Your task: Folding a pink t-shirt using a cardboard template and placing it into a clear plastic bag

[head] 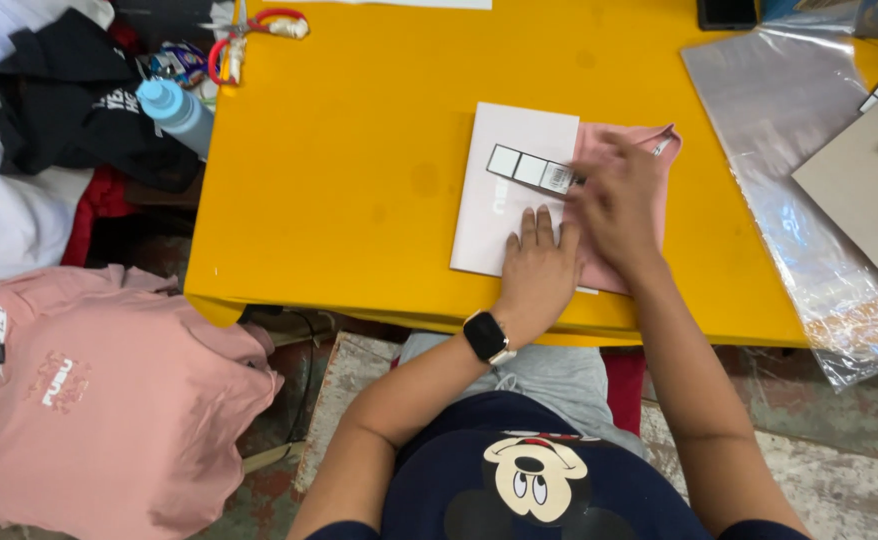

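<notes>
2 hands press flat — left hand (537,268) on pale card (511,190), right hand (614,200) on pink shirt (627,190) — grip released.

right hand (614,200): blurred; I cannot make out my fingers one by one or what they pinch.
pink shirt (649,150): mostly covered by my right hand and the pale card (509,200); only its far edge and a corner show.
tag strip (531,170): its right end runs under my blurred hand; print too small to tell.
left hand (539,270): palm side hidden, flat on the card.
plastic bag (789,170): cut off by the right edge.
dark object (727,12): cut by the top edge.
scissors (259,25): blades partly out of view at the top edge.
pink stack (109,400): cut off at the bottom edge.
</notes>
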